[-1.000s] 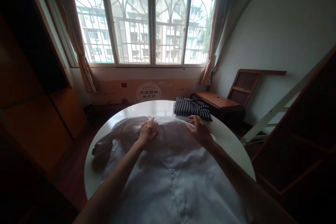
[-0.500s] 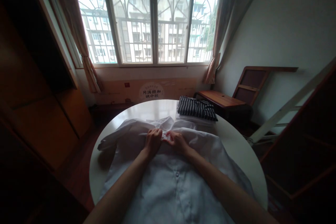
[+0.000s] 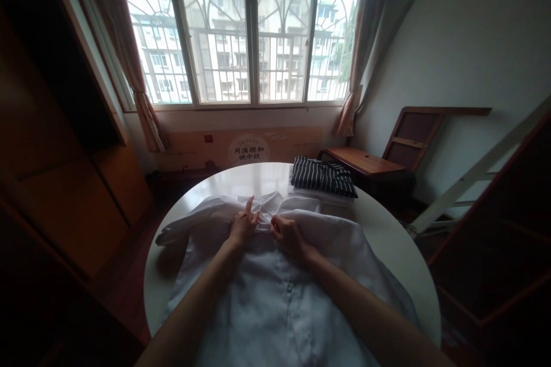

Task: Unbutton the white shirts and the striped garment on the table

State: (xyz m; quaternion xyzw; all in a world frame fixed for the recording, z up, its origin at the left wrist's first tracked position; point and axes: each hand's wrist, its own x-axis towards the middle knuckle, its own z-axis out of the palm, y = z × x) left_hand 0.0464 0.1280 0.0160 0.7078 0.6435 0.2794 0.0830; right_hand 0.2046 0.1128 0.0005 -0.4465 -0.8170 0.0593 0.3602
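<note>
A white button-up shirt (image 3: pixel 253 298) lies spread over the round table, its collar toward the window and its row of buttons running down the front. At the left of the collar opening is my left hand (image 3: pixel 244 225), its index finger pointing up and its other fingers curled at the cloth. Just to the right, my right hand (image 3: pixel 289 235) pinches the shirt beside the collar with its fingers closed. A small gap with creased fabric separates the two hands. The cloth directly under the fingertips is hidden.
Beyond the shirt, folded clothes with a black-and-white striped garment (image 3: pixel 323 176) on top sit on the white table (image 3: pixel 424 292). A wooden chair (image 3: pixel 365 161) stands behind at the right, near a pale ladder-like frame (image 3: pixel 469 189). Cabinets (image 3: pixel 64 212) are on the left.
My hands have moved apart at the collar. The left one shifted left and its index finger rose; the right one stayed nearly in place, with its fingers more curled.
</note>
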